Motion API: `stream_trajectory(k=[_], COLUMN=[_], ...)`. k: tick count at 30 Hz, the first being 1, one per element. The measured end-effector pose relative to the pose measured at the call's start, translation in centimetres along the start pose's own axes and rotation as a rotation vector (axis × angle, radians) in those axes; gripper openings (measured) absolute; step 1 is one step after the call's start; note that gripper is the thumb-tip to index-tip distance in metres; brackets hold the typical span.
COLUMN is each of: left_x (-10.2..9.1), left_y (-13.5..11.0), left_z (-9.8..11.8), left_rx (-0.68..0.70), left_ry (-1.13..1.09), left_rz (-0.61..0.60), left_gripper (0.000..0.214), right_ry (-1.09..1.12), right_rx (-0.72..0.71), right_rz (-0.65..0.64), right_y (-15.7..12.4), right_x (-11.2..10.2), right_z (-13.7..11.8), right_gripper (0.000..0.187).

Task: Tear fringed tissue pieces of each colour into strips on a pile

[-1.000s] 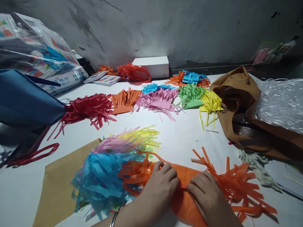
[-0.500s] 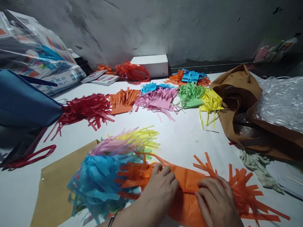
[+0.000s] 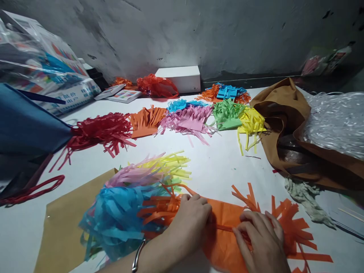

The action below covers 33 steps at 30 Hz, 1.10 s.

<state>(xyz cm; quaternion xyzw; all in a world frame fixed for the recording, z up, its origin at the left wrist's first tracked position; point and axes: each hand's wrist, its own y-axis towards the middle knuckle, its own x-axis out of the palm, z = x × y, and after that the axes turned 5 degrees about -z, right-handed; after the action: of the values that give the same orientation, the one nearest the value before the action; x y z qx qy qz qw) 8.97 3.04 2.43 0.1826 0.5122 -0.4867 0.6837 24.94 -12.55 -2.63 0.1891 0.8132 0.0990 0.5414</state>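
An orange sheet of tissue paper, cut into fringes at both ends, lies in front of me. A narrow twisted or folded ridge runs across its middle. My left hand is closed on the paper's left part with its fingers curled, their tips partly hidden. On the other side, my right hand pinches the ridge between thumb and fingers. Orange fringes fan out beyond the right hand. Beside my left forearm lies a blue fringed tissue bunch, with pink and yellow fringes behind it.
Brown kraft paper lies under the blue bunch. Fringed bundles in red, orange, pink, green and yellow line the white table. A brown bag stands right; a white box sits by the wall.
My left hand has curled further, its fingers drawn in against the orange paper. My right hand keeps its pinch on the ridge with little shift. The view has moved slightly.
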Motion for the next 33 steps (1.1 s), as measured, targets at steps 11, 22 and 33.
stream_trajectory(k=[11,22,33], left_x=[1.5,0.0,1.3], left_y=[-0.2,1.0,-2.9], left_z=[0.7,0.2,0.3], left_rx=[0.393,0.538,0.563], left_ry=[0.457,0.534,0.248], left_rz=[0.133,0.198,0.378], left_gripper=[0.019,0.021,0.015], right_ry=[0.032,-0.087,-0.069], right_rx=[-0.055,-0.21,-0.131], right_rz=[-0.003,0.027,0.237], right_y=[0.3,2.1,2.4], right_x=[0.3,1.1,-3.2], right_z=[-1.3,-2.2,1.0], right_gripper=[0.031,0.034,0.031])
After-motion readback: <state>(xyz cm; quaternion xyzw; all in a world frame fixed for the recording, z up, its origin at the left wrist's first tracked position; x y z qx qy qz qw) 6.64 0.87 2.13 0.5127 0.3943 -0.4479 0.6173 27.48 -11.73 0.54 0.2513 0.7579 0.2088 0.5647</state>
